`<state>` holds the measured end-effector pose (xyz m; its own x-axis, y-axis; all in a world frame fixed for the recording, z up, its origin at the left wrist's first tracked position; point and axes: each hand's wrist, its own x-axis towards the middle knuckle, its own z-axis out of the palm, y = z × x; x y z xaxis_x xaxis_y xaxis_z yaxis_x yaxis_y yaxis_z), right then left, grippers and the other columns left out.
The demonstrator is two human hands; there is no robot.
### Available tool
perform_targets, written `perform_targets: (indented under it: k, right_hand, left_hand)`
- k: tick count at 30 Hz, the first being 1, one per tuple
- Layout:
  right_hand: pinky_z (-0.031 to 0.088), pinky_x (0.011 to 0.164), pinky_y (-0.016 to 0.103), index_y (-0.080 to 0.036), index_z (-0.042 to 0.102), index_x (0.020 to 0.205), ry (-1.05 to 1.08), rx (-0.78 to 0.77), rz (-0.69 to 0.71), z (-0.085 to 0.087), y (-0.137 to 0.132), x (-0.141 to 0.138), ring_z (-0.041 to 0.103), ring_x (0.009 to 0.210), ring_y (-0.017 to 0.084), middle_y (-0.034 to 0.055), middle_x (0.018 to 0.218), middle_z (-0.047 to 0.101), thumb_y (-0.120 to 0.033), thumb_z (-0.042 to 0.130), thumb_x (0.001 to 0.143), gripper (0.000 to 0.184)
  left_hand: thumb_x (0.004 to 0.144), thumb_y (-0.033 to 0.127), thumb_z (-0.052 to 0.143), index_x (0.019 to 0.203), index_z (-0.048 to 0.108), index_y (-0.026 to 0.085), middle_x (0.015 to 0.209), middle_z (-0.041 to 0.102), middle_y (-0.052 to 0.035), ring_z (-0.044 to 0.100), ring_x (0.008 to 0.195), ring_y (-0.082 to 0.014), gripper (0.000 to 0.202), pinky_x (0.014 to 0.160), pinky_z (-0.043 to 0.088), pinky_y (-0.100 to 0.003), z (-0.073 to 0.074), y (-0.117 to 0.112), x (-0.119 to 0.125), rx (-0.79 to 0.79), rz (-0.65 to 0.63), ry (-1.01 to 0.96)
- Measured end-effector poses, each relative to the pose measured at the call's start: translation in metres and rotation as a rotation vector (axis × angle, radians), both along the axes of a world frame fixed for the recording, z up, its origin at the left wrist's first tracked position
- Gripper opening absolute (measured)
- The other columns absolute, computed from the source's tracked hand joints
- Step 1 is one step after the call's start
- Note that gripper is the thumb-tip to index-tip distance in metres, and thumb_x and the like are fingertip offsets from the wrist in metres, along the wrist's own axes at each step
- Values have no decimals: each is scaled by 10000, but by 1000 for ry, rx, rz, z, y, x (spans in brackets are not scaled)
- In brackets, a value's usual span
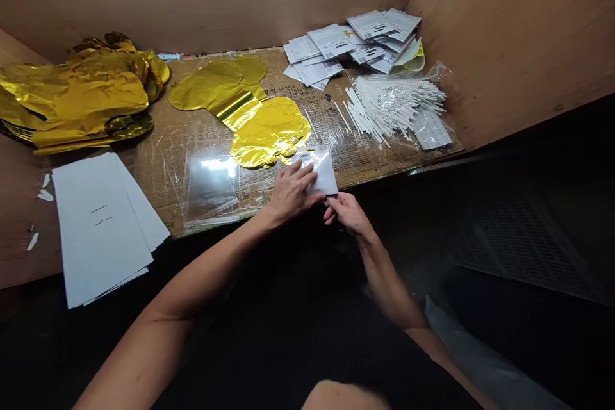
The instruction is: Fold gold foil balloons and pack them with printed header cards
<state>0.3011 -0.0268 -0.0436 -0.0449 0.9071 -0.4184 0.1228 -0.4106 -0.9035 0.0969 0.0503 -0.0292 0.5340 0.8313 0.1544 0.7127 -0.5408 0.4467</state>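
A small flat white packet [323, 170] with a clear, shiny cover lies at the front edge of the cardboard-covered work surface. My left hand [293, 189] rests across it, fingers spread on its top and thumb along its front edge. At the packet's near right corner, my right hand [350, 211] has its thumb and fingertips pinched together. Just beyond is a flat gold foil balloon [269, 128], its near end by the packet. Clear plastic sleeves [211, 186] lie left of my left hand.
A heap of gold foil balloons [81, 99] fills the left back. White sheets [100, 224] overhang the front edge. White sticks [394, 106] spill from a clear bag on the right, below piled white packets [331, 41]. Wooden panels [519, 32] wall the surface.
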Motion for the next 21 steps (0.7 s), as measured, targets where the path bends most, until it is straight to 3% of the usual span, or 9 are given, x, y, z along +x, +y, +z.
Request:
perform_targets:
  k: [2,4,7,10,15,21]
  right_hand:
    - [474,527,284,-203,648,819,-261,112,-29,10,1,3,587,478,165,4,575,642,-510,595,987,354]
    - [508,643,300,-200,715,919,-493,334,-17,22,6,-1,642,618,182,31,707,697,-409,545,1047,299]
    - [511,797,317,-228,754,1202,-750,570,191,37,21,-19,683,879,213,82,1060,731,-247,486,1071,298]
    - [471,741,314,-255,741,1283,-993,582,425,47,35,-35,636,916,222,106,1186,654,-180,480,1058,353]
    - [473,761,323,-239,777,1099,-1020,615,595,58,39,-37,584,961,227,98,1150,618,-160,501,1057,290]
    - [507,754,354,-222,745,1180,-1036,728,561,49,53,-41,523,1152,288,134,1273,623,-135,515,1042,282]
  left_hand:
    - [974,501,701,1235,783,270,1512,670,-89,493,1489,-389,358,1159,415,-562,0,23,-4,-13,20,-40]
    - [1011,445,646,1139,827,254,1441,717,-86,556,1406,-361,293,1160,418,-543,0,47,-11,-46,-46,-92]
    - [1037,388,596,1074,858,241,1403,733,-93,614,1257,-310,303,1127,434,-513,-1,72,-23,-91,-205,-143]
    - [1020,386,629,1092,861,239,1423,709,-113,595,1236,-306,284,1101,431,-510,-2,80,-30,-111,-261,-170]
    - [1029,389,618,1088,866,255,1415,705,-106,590,1178,-306,288,1072,415,-518,-5,79,-31,-105,-296,-182]
    - [1045,380,567,1106,868,276,1400,707,-97,608,1150,-298,324,1074,385,-508,-8,82,-29,-61,-332,-141]
